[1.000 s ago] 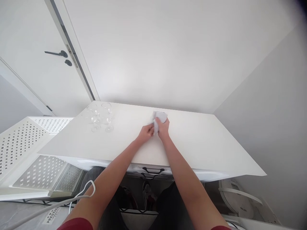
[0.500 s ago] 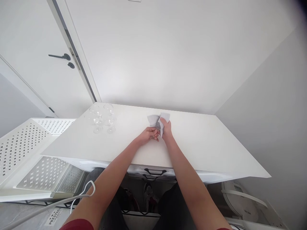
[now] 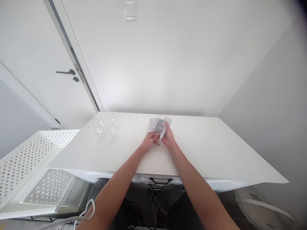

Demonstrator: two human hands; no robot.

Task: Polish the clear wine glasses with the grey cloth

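A clear wine glass (image 3: 160, 127) is tilted over the middle of the white cabinet top (image 3: 206, 147). My left hand (image 3: 151, 141) is closed at its lower end, fingers pinched together; the stem and foot are mostly hidden. A thin white cloth (image 3: 154, 122) lies behind and around the bowl. My right hand (image 3: 169, 136) is closed on the cloth's right part and presses it against the side of the glass, thumb on top. Several more clear stemmed glasses (image 3: 110, 129) stand upright in a cluster at the left end of the top.
Left of the cabinet is a white perforated shelf unit (image 3: 45, 185). Behind rise a white wall with a light switch (image 3: 130, 10) and a door with a dark handle (image 3: 66, 72). Dark drawer handles (image 3: 160, 181) face me. A white cable (image 3: 90, 209) loops by my left forearm.
The cloth has spread out further around the bowl, and more of the glass shows between my hands. My view has tilted up a little, bringing the light switch into sight.
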